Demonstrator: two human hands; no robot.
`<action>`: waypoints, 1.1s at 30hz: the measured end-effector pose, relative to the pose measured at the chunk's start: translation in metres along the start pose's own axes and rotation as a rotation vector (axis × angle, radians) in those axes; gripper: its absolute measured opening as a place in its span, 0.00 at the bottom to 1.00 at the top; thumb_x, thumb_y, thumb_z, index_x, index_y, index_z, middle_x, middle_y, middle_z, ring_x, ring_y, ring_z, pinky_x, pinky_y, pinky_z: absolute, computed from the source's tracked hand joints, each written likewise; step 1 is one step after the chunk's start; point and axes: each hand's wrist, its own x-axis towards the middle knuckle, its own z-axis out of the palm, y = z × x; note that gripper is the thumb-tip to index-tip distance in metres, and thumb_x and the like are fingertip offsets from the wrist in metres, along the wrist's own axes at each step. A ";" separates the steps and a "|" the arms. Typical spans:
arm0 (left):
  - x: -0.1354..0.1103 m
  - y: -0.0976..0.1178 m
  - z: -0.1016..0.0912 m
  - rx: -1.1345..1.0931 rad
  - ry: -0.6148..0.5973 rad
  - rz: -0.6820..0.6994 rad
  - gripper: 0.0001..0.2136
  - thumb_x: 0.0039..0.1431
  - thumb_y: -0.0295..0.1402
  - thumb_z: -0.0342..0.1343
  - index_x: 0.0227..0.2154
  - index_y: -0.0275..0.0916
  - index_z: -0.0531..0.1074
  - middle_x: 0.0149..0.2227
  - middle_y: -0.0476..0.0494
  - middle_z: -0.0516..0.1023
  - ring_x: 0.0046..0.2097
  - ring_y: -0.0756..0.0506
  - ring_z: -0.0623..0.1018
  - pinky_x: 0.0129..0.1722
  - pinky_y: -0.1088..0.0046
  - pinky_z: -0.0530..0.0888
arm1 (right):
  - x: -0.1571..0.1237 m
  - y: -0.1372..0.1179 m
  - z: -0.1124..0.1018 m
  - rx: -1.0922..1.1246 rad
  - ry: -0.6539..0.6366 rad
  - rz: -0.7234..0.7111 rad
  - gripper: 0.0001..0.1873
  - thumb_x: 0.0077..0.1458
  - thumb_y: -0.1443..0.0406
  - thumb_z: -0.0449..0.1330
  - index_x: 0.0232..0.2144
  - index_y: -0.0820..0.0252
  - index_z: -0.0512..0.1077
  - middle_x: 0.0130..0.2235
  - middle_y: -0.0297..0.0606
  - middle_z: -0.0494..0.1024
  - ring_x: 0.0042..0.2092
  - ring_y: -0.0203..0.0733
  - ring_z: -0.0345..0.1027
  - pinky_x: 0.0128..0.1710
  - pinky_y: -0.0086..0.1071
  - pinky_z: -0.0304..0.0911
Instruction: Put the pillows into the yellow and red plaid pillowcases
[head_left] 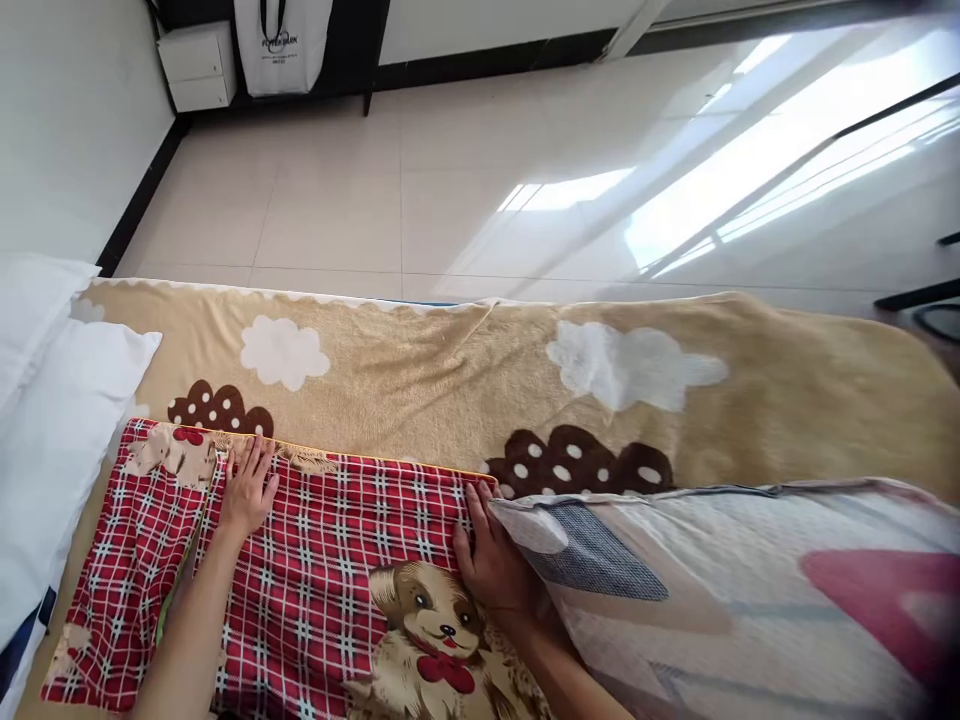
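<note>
A red plaid cloth (330,560) with a printed puppy lies flat on a tan fleece blanket (420,380) that has white clouds and brown dotted shapes. My left hand (247,485) rests flat on the cloth near its far edge, fingers spread. My right hand (487,560) lies on the cloth's far right corner, fingers stretched toward the orange-trimmed edge. A pale patterned quilt (750,600) partly covers my right wrist.
White pillows (52,420) lie at the left end of the bed. Beyond the bed is a tiled floor (450,170) with sun patches, a white drawer unit (191,65) and a hanging white bag (281,45) at the far wall.
</note>
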 end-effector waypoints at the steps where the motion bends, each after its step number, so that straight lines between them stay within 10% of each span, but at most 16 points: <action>1: 0.000 0.000 -0.002 0.012 0.007 0.009 0.27 0.70 0.41 0.38 0.69 0.48 0.40 0.71 0.45 0.46 0.71 0.42 0.51 0.68 0.47 0.52 | 0.000 0.001 0.001 0.006 0.006 -0.001 0.36 0.64 0.62 0.45 0.70 0.56 0.38 0.70 0.41 0.49 0.70 0.53 0.41 0.68 0.54 0.44; 15: -0.085 -0.029 -0.014 0.177 0.063 0.179 0.29 0.70 0.39 0.39 0.69 0.45 0.37 0.69 0.44 0.51 0.69 0.42 0.55 0.67 0.53 0.58 | 0.000 -0.002 0.007 0.034 0.061 0.047 0.35 0.64 0.61 0.45 0.70 0.56 0.41 0.67 0.43 0.59 0.69 0.50 0.48 0.67 0.50 0.47; 21: -0.107 0.026 -0.015 0.113 -0.100 0.302 0.31 0.67 0.39 0.42 0.69 0.46 0.36 0.70 0.45 0.49 0.70 0.43 0.54 0.67 0.50 0.58 | 0.005 -0.001 0.005 0.004 0.057 0.057 0.33 0.65 0.61 0.44 0.69 0.60 0.46 0.64 0.46 0.64 0.66 0.49 0.55 0.65 0.46 0.51; 24: -0.103 0.064 -0.005 0.075 -0.085 0.152 0.33 0.65 0.34 0.44 0.69 0.43 0.39 0.71 0.44 0.45 0.70 0.41 0.51 0.68 0.47 0.54 | 0.012 -0.004 0.001 0.002 0.034 0.086 0.32 0.65 0.61 0.44 0.69 0.61 0.48 0.63 0.46 0.66 0.65 0.50 0.56 0.63 0.44 0.55; 29: -0.105 0.099 0.022 -0.065 -0.029 0.107 0.29 0.69 0.38 0.35 0.69 0.44 0.32 0.71 0.47 0.43 0.71 0.43 0.48 0.68 0.49 0.54 | -0.017 -0.088 -0.003 -0.027 0.067 0.259 0.32 0.66 0.60 0.42 0.70 0.58 0.43 0.66 0.48 0.61 0.66 0.55 0.54 0.61 0.56 0.54; 33: -0.114 0.069 0.029 -0.035 -0.125 0.230 0.27 0.70 0.44 0.34 0.68 0.53 0.34 0.71 0.51 0.44 0.70 0.43 0.51 0.67 0.46 0.56 | -0.092 -0.164 0.009 0.023 -0.039 -0.166 0.33 0.66 0.62 0.45 0.70 0.49 0.40 0.69 0.37 0.55 0.68 0.46 0.51 0.65 0.47 0.50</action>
